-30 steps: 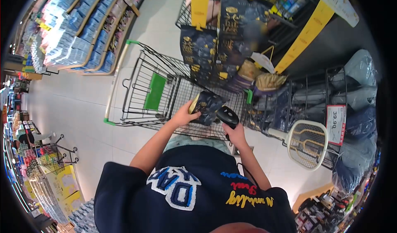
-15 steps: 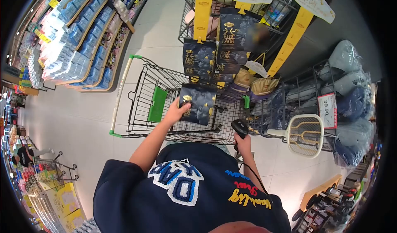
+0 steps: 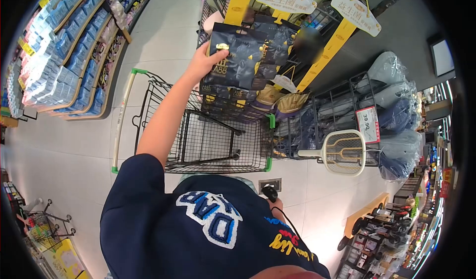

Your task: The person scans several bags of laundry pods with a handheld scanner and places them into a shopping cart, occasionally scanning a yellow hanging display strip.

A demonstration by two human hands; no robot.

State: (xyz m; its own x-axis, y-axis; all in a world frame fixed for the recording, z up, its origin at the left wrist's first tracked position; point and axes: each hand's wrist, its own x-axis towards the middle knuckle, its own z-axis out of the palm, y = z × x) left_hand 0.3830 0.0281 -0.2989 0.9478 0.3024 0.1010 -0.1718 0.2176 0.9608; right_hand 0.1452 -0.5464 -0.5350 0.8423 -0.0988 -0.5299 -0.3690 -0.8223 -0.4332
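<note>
On pale tiles (image 3: 84,150), wire cart (image 3: 223,170), stocked shelves (image 3: 74,56), left hand (image 3: 202,63) holding pouch (image 3: 238,56)

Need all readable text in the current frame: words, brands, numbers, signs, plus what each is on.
"益生菌": left white hanging sign
"益生菌": right white hanging sign
"LA88": dark bag in the left hand
"39.90": price tag on the rack
Too small or blurred: fine print on both signs and the bag, shelf labels.
Shirt lettering: too skewed to read surely.
</note>
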